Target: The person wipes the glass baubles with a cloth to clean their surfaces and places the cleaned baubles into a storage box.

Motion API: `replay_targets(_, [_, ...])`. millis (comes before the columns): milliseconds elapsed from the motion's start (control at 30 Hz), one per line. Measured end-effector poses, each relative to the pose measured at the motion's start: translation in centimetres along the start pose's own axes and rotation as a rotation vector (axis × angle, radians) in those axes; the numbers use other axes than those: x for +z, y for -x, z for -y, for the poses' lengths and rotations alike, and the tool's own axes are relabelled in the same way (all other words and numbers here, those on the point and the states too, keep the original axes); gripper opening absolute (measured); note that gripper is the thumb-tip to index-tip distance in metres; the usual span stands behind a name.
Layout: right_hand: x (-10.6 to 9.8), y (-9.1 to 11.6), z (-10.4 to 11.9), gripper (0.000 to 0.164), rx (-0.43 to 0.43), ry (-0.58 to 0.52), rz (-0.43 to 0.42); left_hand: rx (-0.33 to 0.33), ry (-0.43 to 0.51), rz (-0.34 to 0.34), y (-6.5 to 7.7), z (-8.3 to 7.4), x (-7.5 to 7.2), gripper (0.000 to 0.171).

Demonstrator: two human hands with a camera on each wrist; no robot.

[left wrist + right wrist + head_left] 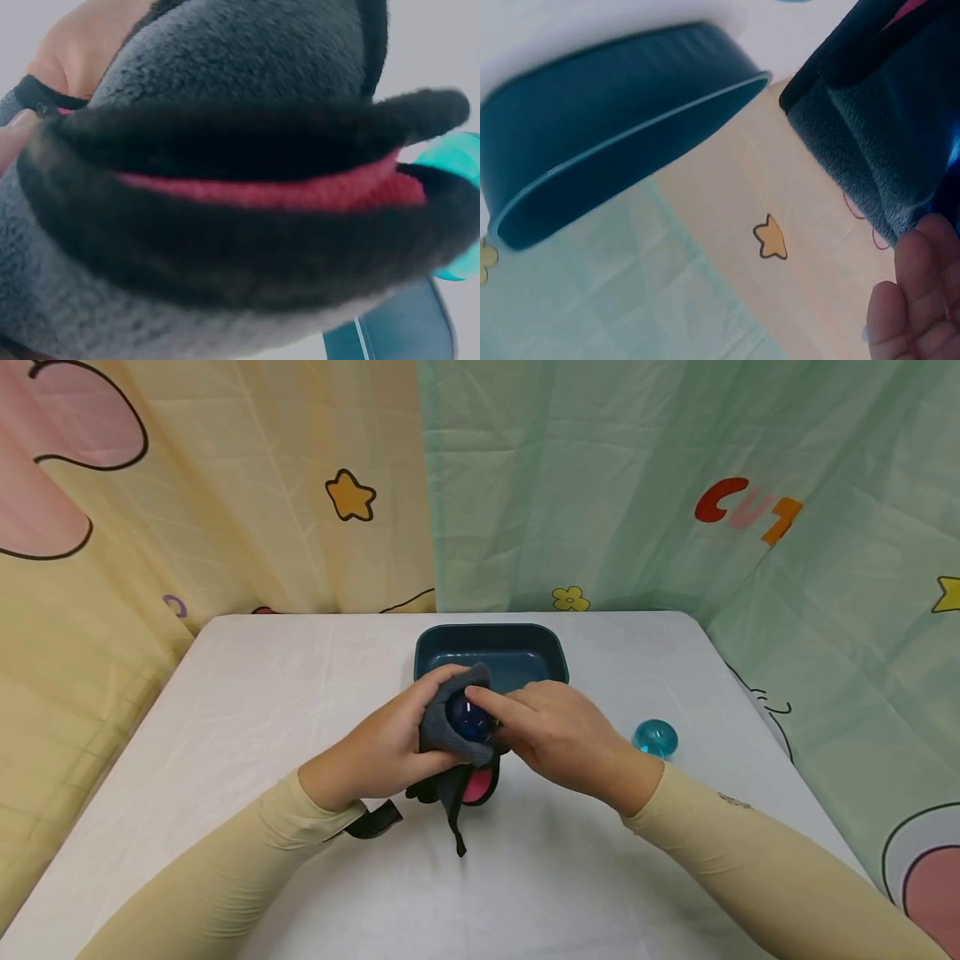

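Observation:
My left hand point(382, 747) grips a grey fleece item point(435, 722) with its fingers behind it and the thumb underneath. Black edging and a pink lining point(262, 191) show in the left wrist view, and a dark strap point(453, 818) dangles from it in the head view. A glossy dark blue ball point(467, 718) sits in the fold of the fleece, partly wrapped by it. My right hand point(562, 735) holds the ball, its index finger across the top and the thumb low at the near side, largely hidden. Fingertips point(915, 255) meet the fleece's edge in the right wrist view.
Just beyond my hands stands a dark teal rectangular bin point(487, 627) on the white table point(300, 677). A clear turquoise ball point(656, 739) lies on the right, near my right wrist. Patterned curtains point(570, 485) rise behind the table's far edge.

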State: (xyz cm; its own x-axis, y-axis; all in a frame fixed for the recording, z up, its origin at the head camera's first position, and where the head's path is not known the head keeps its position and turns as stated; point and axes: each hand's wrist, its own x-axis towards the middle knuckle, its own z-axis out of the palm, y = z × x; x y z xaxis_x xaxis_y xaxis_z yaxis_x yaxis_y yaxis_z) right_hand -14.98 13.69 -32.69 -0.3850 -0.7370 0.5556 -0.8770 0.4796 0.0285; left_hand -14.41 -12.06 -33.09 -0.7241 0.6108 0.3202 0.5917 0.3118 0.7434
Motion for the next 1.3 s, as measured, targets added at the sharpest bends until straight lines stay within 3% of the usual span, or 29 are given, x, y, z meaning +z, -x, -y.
replay_targets(167, [-0.1,-0.3,1.0,0.052,0.348,-0.264,0.173,-0.009,-0.031,0.0,-0.1,-0.2,0.2,0.086])
replay_targets(267, [0.1,-0.4,1.1,0.042,0.436,-0.373,0.185,-0.01,-0.041,0.003,-0.1,-0.1,0.2,0.085])
replay_targets(400, [0.0,-0.3,1.0,0.058,0.383,-0.381,0.178,0.002,-0.041,-0.006,0.0,0.2,0.1,0.086])
replay_targets(500, [-0.1,-0.3,0.7,0.068,0.234,-0.32,0.158,0.007,-0.017,-0.012,0.1,0.3,-0.1,0.088])
replay_targets(600, [0.0,-0.2,0.2,0.066,0.081,-0.208,0.105,-0.004,0.009,-0.008,0.1,0.2,-0.2,0.088])
replay_targets(667, [0.0,-0.1,0.1,0.063,0.029,-0.134,0.076,-0.012,0.011,-0.002,0.2,0.1,-0.2,0.088])
replay_targets(800, [-0.1,-0.1,0.4,0.063,0.098,-0.09,0.098,-0.005,-0.015,-0.001,0.1,-0.2,0.0,0.086])
replay_targets(967, [-0.1,-0.3,1.1,0.057,0.331,-0.259,0.19,-0.005,-0.067,0.002,0.0,-0.5,0.1,0.084])
replay_targets(1067, [0.0,-0.3,1.3,0.051,0.4,-0.328,0.192,-0.016,-0.08,0.007,0.0,-0.5,0.2,0.084])
replay_targets(1167, [0.1,-0.2,1.2,0.054,0.368,-0.344,0.172,-0.007,-0.066,0.003,0.0,-0.3,0.1,0.084])
replay_targets(1300, [0.1,-0.1,0.7,0.062,0.222,-0.297,0.16,0.006,-0.026,-0.003,0.0,-0.1,-0.2,0.087])
